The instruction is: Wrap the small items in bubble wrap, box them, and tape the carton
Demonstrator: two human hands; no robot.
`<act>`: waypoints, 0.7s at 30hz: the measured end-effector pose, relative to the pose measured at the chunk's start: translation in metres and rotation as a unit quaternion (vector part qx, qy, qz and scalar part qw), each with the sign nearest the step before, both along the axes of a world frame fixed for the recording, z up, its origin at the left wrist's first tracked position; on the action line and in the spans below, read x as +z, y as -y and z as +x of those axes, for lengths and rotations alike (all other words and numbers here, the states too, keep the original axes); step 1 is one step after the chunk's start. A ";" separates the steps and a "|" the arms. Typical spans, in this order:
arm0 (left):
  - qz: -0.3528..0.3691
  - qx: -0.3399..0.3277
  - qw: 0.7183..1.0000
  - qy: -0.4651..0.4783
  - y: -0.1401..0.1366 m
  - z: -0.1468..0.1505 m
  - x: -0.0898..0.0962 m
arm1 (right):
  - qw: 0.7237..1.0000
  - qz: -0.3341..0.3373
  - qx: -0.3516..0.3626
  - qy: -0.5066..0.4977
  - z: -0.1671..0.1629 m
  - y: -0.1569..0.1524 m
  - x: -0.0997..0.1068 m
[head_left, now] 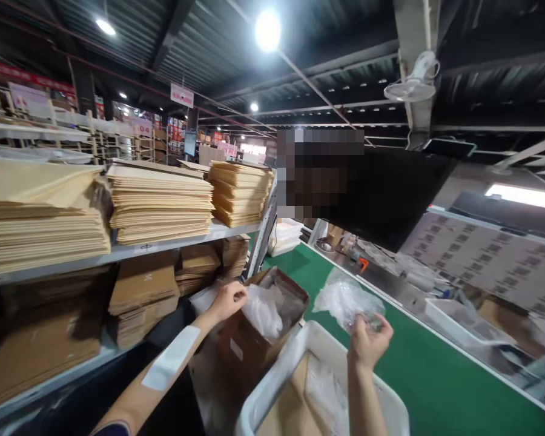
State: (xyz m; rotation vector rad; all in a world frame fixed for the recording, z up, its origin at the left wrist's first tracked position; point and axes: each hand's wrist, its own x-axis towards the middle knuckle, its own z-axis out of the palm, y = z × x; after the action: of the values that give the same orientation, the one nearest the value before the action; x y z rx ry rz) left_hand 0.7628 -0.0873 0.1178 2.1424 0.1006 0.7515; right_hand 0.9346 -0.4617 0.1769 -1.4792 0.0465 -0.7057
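My right hand (369,340) is closed on the lower edge of a crumpled clear plastic bag (343,297), which spreads over the green belt. My left hand (229,300) has its fingers curled at the near left rim of a cardboard box (249,339). Whether those fingers grip anything is hidden. Just right of them, thin clear plastic (264,312) lies bunched inside the box. Below my right hand stands a white plastic bin (272,387), holding a brown envelope or card and clear plastic packaging (326,387). A white patch (170,358) sits on my left forearm.
A green conveyor belt (436,378) runs along the right. Left, a metal shelf (181,237) carries stacks of yellow padded envelopes (163,203), with flattened cartons (143,284) below. A dark monitor (372,194) hangs over the belt. White trays (286,236) stand at the back.
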 end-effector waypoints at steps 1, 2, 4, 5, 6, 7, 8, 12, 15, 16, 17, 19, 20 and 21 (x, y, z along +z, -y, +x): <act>0.001 -0.011 1.000 -0.003 0.001 0.000 0.002 | 0.998 -0.046 -0.013 0.027 -0.006 0.004 0.003; 0.001 -0.024 1.000 -0.007 0.002 -0.001 0.003 | 0.992 -0.118 -0.011 0.052 -0.014 0.004 0.006; 0.002 -0.046 0.999 -0.013 0.002 -0.003 0.001 | 0.954 -0.287 0.030 0.077 -0.036 -0.010 0.009; 0.008 -0.054 0.998 -0.015 0.001 -0.004 -0.002 | 0.929 -0.357 0.078 0.056 -0.046 -0.023 0.007; 0.017 -0.059 0.998 -0.015 -0.001 -0.004 -0.006 | 0.912 -0.392 0.115 0.040 -0.054 -0.040 0.004; 0.029 -0.064 0.997 -0.015 -0.003 -0.003 -0.011 | 0.894 -0.421 0.153 0.026 -0.060 -0.058 -0.002; 0.044 -0.070 0.996 -0.015 -0.006 -0.002 -0.015 | 0.859 -0.467 0.210 0.007 -0.063 -0.076 -0.010; 0.095 -0.103 0.990 -0.034 -0.013 0.002 -0.028 | 0.852 -0.444 0.266 -0.083 -0.069 -0.128 -0.044; 0.115 -0.084 0.986 -0.087 -0.008 0.006 -0.026 | 0.882 -0.371 0.272 -0.106 -0.070 -0.130 -0.055; 0.122 -0.064 0.983 -0.118 -0.005 0.008 -0.024 | 0.893 -0.346 0.269 -0.103 -0.068 -0.125 -0.055; 0.134 -0.039 0.978 -0.154 -0.001 0.011 -0.020 | 0.905 -0.319 0.263 -0.100 -0.065 -0.118 -0.054; 0.179 0.008 0.961 -0.212 0.007 0.017 -0.011 | 0.932 -0.253 0.240 -0.102 -0.057 -0.101 -0.048; 0.207 0.028 0.952 -0.222 0.011 0.020 -0.006 | 0.944 -0.219 0.222 -0.106 -0.052 -0.093 -0.044; 0.229 0.047 0.948 -0.215 0.017 0.023 0.000 | 0.956 -0.175 0.207 -0.112 -0.049 -0.084 -0.041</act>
State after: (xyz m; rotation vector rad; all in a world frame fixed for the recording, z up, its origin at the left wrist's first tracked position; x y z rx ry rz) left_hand 0.7862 -0.1042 0.1178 2.7389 0.2826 0.3669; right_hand 0.8854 -0.3778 0.1359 -1.8293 -0.2214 -0.2075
